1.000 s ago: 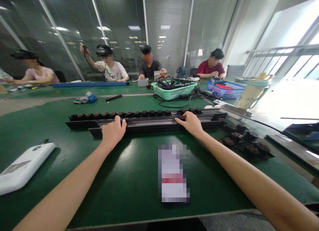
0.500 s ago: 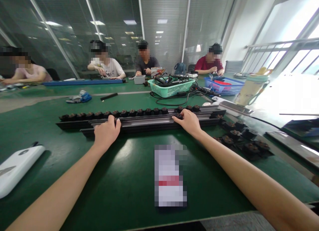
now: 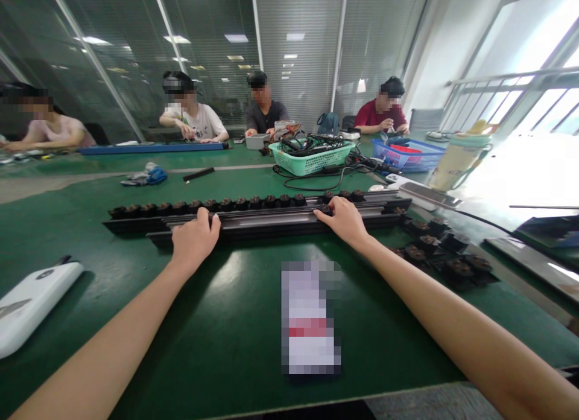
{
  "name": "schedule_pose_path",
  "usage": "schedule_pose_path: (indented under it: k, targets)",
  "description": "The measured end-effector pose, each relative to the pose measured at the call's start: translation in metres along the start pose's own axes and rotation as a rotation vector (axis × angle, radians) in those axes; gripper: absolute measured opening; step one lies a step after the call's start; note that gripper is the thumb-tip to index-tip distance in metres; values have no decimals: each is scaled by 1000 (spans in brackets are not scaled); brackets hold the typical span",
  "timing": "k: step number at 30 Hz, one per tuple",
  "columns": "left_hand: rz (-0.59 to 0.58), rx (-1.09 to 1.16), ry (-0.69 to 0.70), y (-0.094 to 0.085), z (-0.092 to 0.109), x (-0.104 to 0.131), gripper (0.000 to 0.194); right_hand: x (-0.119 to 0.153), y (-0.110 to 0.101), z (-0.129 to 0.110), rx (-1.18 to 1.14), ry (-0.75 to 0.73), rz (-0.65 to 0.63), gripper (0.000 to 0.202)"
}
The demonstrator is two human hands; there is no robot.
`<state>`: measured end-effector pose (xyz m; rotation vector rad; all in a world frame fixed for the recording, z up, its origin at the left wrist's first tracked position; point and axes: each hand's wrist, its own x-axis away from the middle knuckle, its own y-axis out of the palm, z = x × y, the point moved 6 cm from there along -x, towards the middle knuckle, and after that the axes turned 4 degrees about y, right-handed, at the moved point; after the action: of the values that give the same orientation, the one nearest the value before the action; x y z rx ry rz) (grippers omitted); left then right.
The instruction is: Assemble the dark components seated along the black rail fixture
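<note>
Two long black rails lie side by side across the green table. My left hand [image 3: 196, 234] is closed round the left part of the front rail [image 3: 266, 225]. My right hand [image 3: 344, 222] pinches a small black part [image 3: 324, 209] at the front rail, right of its middle. Behind it, the rear rail [image 3: 136, 223] carries a row of small black round parts [image 3: 241, 203], with a gap near my right hand. More loose black parts [image 3: 427, 245] lie to the right of the rails.
A pixelated phone-shaped object [image 3: 310, 317] lies in front of me, a white device [image 3: 38, 302] at the left. Beyond the rails are a green basket of cables [image 3: 312, 162], a blue basket [image 3: 409, 159], a cloth [image 3: 147, 175] and a jug [image 3: 459, 160]. Several people sit across the table.
Both hands keep nearly the same place and grip on the rail. Across the table, the person in red has lowered their head a little.
</note>
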<state>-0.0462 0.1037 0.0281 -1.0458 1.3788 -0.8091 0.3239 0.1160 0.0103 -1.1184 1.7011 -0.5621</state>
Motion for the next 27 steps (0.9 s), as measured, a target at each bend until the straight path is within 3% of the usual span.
schedule_pose_path:
  k: [15,27]
  targets:
    - [-1,-5,-5,0,0,0,61,4,-8,-8,216,16,-12,32]
    - [11,2,-12,2,2,1,60,5,-6,-7,197,13,-50,28]
